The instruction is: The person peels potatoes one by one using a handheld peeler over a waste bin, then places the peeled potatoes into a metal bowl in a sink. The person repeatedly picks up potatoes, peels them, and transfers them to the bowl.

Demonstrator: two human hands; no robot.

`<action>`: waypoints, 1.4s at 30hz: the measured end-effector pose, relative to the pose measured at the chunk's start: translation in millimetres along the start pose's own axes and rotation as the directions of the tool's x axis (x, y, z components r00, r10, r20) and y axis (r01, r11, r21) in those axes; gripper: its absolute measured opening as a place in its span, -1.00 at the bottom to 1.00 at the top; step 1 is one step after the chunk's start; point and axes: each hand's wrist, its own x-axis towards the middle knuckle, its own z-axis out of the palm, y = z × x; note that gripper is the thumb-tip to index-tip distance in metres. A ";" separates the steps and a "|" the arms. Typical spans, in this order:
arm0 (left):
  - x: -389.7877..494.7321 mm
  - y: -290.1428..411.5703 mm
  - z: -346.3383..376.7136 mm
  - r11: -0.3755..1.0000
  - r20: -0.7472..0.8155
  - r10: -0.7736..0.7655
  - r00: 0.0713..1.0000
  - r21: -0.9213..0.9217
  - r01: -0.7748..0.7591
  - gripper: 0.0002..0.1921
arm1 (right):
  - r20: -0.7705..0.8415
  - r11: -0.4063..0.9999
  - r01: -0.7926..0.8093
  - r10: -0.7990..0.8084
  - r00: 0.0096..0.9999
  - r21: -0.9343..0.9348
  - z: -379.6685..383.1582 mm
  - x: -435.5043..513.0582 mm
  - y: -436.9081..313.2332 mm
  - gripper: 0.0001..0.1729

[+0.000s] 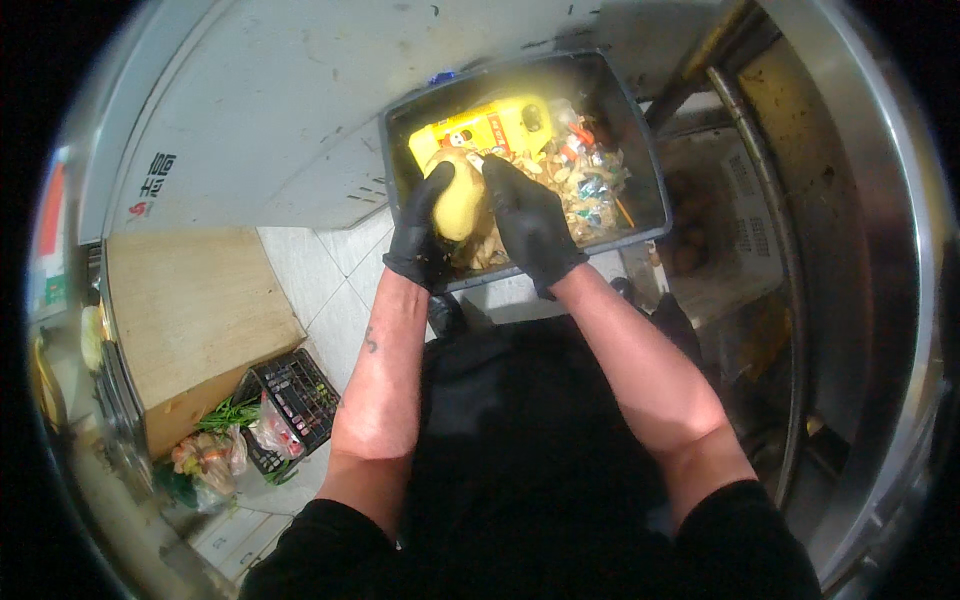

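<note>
My left hand (425,225), in a black glove, grips a large, mostly peeled potato (459,202) with yellow flesh; brownish skin remains near its top. My right hand (529,221), also gloved in black, is at the potato's upper right, with fingers and thumb closed on a small pale tool, perhaps a peeler, mostly hidden by the glove. Both hands are over a dark plastic bin (666,202). Inside lie a yellow plastic jug (480,129), many peelings (559,174) and crumpled clear plastic wrappers (596,187).
A grey cabinet panel (285,112) stands beyond and left of the bin. At lower left are a wooden board (199,292), a black plastic crate (296,397) and bagged vegetables (210,457). A metal pipe (780,225) and a pale crate (739,217) are on the right.
</note>
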 end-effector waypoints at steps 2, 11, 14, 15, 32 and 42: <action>1.8 -1.1 -0.7 0.995 -0.044 -0.064 0.997 -0.078 0.060 -0.34 | 0.005 0.999 0.030 -0.030 1.000 -0.032 1.0 0.2 -0.6 -0.52; 0.2 -23.1 19.3 0.951 -0.067 0.045 0.997 -0.302 -0.063 -0.36 | -0.104 0.989 -0.023 0.008 0.995 -0.146 22.1 -13.3 -4.6 -0.56; -2.4 -23.6 24.8 0.974 -0.091 0.111 0.990 -0.186 -0.127 -0.33 | 0.001 0.976 -0.120 0.122 0.993 -0.181 18.2 -17.1 -5.4 -0.58; -1.7 -22.2 25.7 0.979 -0.127 0.125 0.984 -0.146 -0.143 -0.34 | 0.026 0.976 -0.130 0.137 0.990 -0.175 17.0 -21.1 -5.5 -0.59; 27.4 -19.6 11.3 0.926 0.110 0.091 0.990 -0.375 -0.043 -0.73 | 0.115 0.794 -0.554 0.544 0.831 0.249 -13.3 4.3 60.8 -0.25; 5.5 7.5 -16.4 0.967 -0.161 0.240 0.957 -0.048 -0.251 -0.63 | 0.186 0.725 -0.570 0.544 0.818 0.387 43.2 8.5 31.1 -0.27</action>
